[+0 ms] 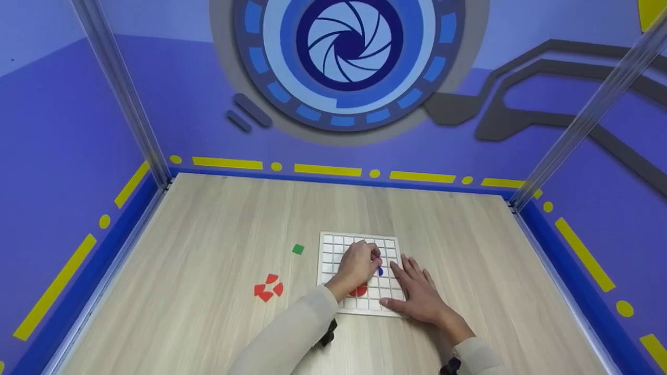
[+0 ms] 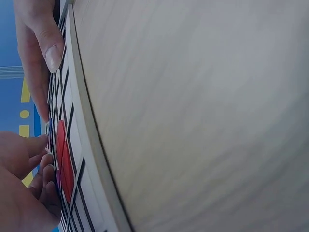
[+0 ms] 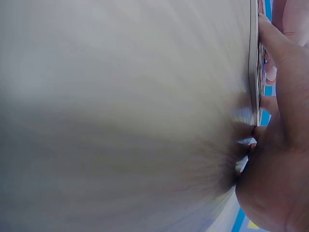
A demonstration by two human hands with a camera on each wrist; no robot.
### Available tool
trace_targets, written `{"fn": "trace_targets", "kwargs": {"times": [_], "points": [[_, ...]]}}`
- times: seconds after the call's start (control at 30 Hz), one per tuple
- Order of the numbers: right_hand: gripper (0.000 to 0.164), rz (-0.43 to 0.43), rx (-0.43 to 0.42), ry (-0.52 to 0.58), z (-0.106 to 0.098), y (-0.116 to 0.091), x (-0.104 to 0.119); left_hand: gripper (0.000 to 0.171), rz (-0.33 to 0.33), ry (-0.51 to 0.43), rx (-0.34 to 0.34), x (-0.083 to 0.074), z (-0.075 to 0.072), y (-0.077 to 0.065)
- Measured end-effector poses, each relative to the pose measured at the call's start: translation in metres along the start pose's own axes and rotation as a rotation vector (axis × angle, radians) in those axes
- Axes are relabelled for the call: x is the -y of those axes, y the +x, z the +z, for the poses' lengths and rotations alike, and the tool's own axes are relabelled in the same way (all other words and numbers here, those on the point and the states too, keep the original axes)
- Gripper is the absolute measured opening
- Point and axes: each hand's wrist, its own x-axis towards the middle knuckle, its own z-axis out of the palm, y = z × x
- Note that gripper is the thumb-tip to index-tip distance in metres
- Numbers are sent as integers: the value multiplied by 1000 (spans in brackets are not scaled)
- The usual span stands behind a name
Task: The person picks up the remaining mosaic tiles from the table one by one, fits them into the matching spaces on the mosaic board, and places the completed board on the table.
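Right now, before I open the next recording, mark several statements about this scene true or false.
1. The green square tile lies on the gridded board. False: it lies on the wood-grain tabletop.
2. The right hand is at the gridded board's right edge. True.
3. Loose red pieces lie left of the gridded board. True.
4. The left hand lies flat on the wood-grain tabletop. False: it is over the gridded board, fingers curled.

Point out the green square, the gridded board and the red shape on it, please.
Green square [image 1: 298,249]: head view, its middle.
Gridded board [image 1: 365,312]: head view, its near rim.
Red shape [image 2: 68,170]: left wrist view, its visible middle.
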Motion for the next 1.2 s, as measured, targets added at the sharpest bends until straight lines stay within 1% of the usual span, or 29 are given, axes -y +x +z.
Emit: {"fn": "trace_targets", "kwargs": {"times": [0.17,0.4,0.53,0.63,0.73,0.83,0.97,1.07,1.2], "points": [[104,-9,-8,0,1,0,-1,9,14,32,-2,1,1,1],[104,-9,-10,-2,1,-1,-1,7,-3,16,17,2,1,0],[104,-4,-6,-9,2,-1,0,7,3,-5,21,3,-1,1],[103,-5,-9,-6,2,0,-1,11,18,-46,30,4,-4,3],[104,0,-4,-9,2,0,-2,11,42,-90,34,6,-11,5],[104,10,6,-5,3,-1,-3,9,46,-135,36,8,-21,4],[105,22,8,-1,3,-1,-3,12,-2,-163,55,17,-45,1],[105,19,3,1,2,0,-3,16,-29,-148,36,33,-66,-3],[104,14,2,7,1,1,-3,18,-49,-118,-18,63,-93,-13]]}}
